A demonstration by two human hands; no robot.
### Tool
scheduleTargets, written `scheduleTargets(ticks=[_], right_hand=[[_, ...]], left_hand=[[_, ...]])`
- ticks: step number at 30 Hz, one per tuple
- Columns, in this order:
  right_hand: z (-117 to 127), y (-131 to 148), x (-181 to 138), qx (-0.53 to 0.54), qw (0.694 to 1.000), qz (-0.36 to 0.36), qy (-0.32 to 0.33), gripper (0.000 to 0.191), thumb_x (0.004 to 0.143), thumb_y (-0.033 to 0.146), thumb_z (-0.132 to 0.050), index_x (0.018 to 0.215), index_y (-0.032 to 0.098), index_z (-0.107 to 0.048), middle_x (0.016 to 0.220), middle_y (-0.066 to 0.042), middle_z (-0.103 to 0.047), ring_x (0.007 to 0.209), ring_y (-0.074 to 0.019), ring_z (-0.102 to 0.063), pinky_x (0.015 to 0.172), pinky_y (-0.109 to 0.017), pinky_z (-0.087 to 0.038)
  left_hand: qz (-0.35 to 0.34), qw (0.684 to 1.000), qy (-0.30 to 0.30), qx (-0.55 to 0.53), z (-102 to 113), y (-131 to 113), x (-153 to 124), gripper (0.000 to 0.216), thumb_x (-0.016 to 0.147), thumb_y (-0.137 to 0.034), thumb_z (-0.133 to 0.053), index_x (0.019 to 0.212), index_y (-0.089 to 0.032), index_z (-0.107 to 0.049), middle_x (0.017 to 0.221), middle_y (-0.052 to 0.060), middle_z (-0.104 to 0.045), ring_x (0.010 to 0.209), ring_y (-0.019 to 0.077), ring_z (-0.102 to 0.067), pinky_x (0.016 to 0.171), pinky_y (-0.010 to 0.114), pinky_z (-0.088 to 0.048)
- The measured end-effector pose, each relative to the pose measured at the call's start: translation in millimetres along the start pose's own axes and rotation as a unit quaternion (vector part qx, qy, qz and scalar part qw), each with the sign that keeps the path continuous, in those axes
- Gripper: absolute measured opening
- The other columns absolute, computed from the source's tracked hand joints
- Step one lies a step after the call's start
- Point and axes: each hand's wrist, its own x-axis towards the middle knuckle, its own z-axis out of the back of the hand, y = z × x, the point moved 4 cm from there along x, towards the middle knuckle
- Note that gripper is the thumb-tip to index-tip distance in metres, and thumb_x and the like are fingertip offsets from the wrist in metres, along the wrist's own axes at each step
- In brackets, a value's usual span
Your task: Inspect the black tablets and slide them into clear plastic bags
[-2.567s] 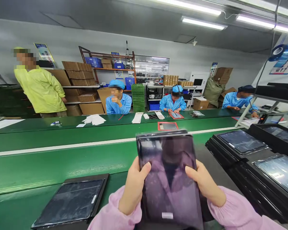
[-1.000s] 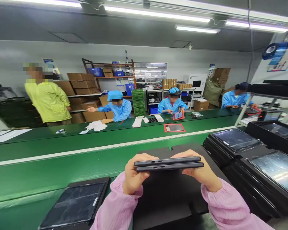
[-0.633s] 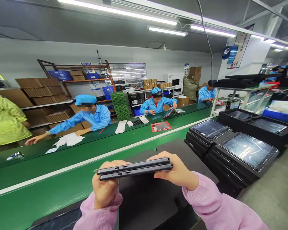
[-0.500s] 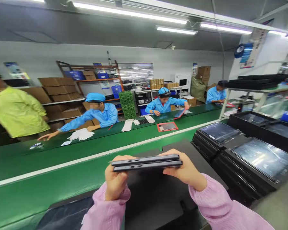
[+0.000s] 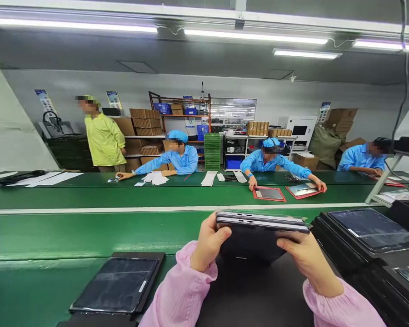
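Note:
Two slim tablets (image 5: 262, 220) are held edge-on in front of me, one stacked on the other, with their port edges facing me. My left hand (image 5: 208, 243) is closed round their left end, thumb in front. At the right end my right hand (image 5: 305, 256) grips them too, its thumb under the lower edge. The dark face of the lower tablet shows below the edges. Underneath is a black sheet or tray surface (image 5: 259, 295). To the left of my hands, a film-covered tablet (image 5: 114, 284) rests on a black tray.
Stacked black trays (image 5: 352, 263) stand at my right with a film-covered tablet (image 5: 375, 229) on top. A green conveyor belt (image 5: 88, 231) runs across in front. Beyond it, co-workers in blue sit; one person handles red-framed panels (image 5: 269, 194). Someone in yellow (image 5: 104, 138) stands far left.
My view has swung left, so the tray stacks sit farther right. Both hands still hold the tablets, now tilted so more of the lower face shows. A co-worker has lowered a red-framed panel onto the bench.

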Motion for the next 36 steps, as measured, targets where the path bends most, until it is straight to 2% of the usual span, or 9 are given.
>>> scheduleTargets(ticks=[10, 15, 18, 22, 25, 28, 31, 34, 36], right_hand=[[-7.0, 12.7, 0.9, -0.023, 0.999, 0.026, -0.021, 0.038, 0.039, 0.059, -0.08, 0.055, 0.026, -0.072, 0.063, -0.007, -0.072, 0.067, -0.0314, -0.067, 0.062, -0.042, -0.058], [-7.8, 18.6, -1.7, -0.057, 0.994, 0.092, -0.011, 0.04, 0.046, 0.065, -0.075, 0.053, 0.026, -0.072, 0.063, -0.008, -0.069, 0.063, -0.0282, -0.064, 0.057, -0.04, -0.056], [-5.5, 16.8, -6.1, -0.055, 0.988, 0.139, 0.029, 0.039, 0.051, 0.064, -0.074, 0.061, 0.026, -0.074, 0.065, -0.006, -0.067, 0.059, -0.0248, -0.063, 0.051, -0.035, -0.055], [-2.4, 10.9, -16.0, -0.045, 0.979, 0.175, 0.093, 0.041, 0.059, 0.057, -0.074, 0.087, 0.027, -0.075, 0.081, -0.007, -0.072, 0.073, -0.0264, -0.067, 0.066, -0.036, -0.058], [-1.4, 10.8, -25.5, -0.044, 0.98, 0.161, 0.108, 0.04, 0.063, 0.054, -0.073, 0.091, 0.026, -0.073, 0.088, -0.008, -0.073, 0.083, -0.0269, -0.068, 0.075, -0.038, -0.056], [-6.2, 15.8, -37.1, -0.039, 0.981, 0.148, 0.119, 0.038, 0.064, 0.053, -0.073, 0.09, 0.025, -0.072, 0.091, -0.008, -0.073, 0.086, -0.0259, -0.068, 0.079, -0.038, -0.054], [-15.4, 23.5, -43.5, -0.062, 0.976, 0.161, 0.13, 0.043, 0.066, 0.056, -0.07, 0.093, 0.022, -0.069, 0.093, -0.009, -0.072, 0.087, -0.0245, -0.067, 0.08, -0.037, -0.053], [-21.7, 41.7, -39.0, -0.132, 0.965, 0.198, 0.112, 0.046, 0.073, 0.06, -0.06, 0.093, 0.019, -0.065, 0.078, -0.006, -0.07, 0.068, -0.0208, -0.066, 0.066, -0.033, -0.054], [-26.7, 63.6, -35.4, -0.188, 0.944, 0.243, 0.119, 0.046, 0.076, 0.059, -0.056, 0.096, 0.018, -0.063, 0.075, -0.006, -0.068, 0.064, -0.0204, -0.063, 0.064, -0.032, -0.052]], left_hand=[[0.013, 1.0, 0.007, 0.018, -4.1, -7.1, 2.0, 0.047, 0.058, -0.061, -0.07, 0.063, -0.016, -0.059, 0.056, -0.003, -0.042, 0.053, 0.0094, -0.032, 0.048, 0.023, -0.031], [0.005, 0.999, 0.013, 0.036, -4.1, -12.8, -0.3, 0.05, 0.056, -0.065, -0.069, 0.057, -0.017, -0.054, 0.051, -0.004, -0.037, 0.048, 0.0088, -0.028, 0.044, 0.023, -0.027], [-0.018, 0.998, 0.029, 0.056, -2.0, -15.3, -7.9, 0.048, 0.06, -0.063, -0.068, 0.063, -0.016, -0.062, 0.052, -0.002, -0.046, 0.049, 0.0103, -0.036, 0.046, 0.024, -0.031], [-0.059, 0.994, 0.077, 0.046, -1.5, -17.1, -19.5, 0.044, 0.067, -0.059, -0.065, 0.077, -0.017, -0.069, 0.068, 0.006, -0.065, 0.06, 0.0166, -0.057, 0.057, 0.027, -0.044], [-0.088, 0.989, 0.117, 0.022, -5.3, -20.1, -27.4, 0.037, 0.072, -0.054, -0.063, 0.083, -0.019, -0.069, 0.075, 0.008, -0.071, 0.068, 0.0206, -0.065, 0.064, 0.031, -0.051], [-0.12, 0.984, 0.124, 0.031, -5.9, -22.8, -36.3, 0.034, 0.074, -0.05, -0.064, 0.084, -0.019, -0.071, 0.077, 0.01, -0.073, 0.071, 0.0237, -0.068, 0.066, 0.035, -0.053], [-0.131, 0.988, 0.078, 0.019, 4.3, -19.1, -35.3, 0.034, 0.069, -0.05, -0.069, 0.079, -0.018, -0.072, 0.072, 0.009, -0.073, 0.068, 0.0245, -0.068, 0.062, 0.035, -0.055], [-0.057, 0.996, -0.045, -0.061, 18.3, -3.5, -14.8, 0.037, 0.058, -0.052, -0.075, 0.07, -0.018, -0.069, 0.063, 0.002, -0.07, 0.058, 0.0188, -0.064, 0.054, 0.029, -0.052], [-0.001, 0.991, -0.106, -0.088, 16.1, 6.9, 1.7, 0.038, 0.058, -0.053, -0.075, 0.068, -0.017, -0.066, 0.059, -0.002, -0.066, 0.053, 0.0147, -0.061, 0.051, 0.026, -0.05]])
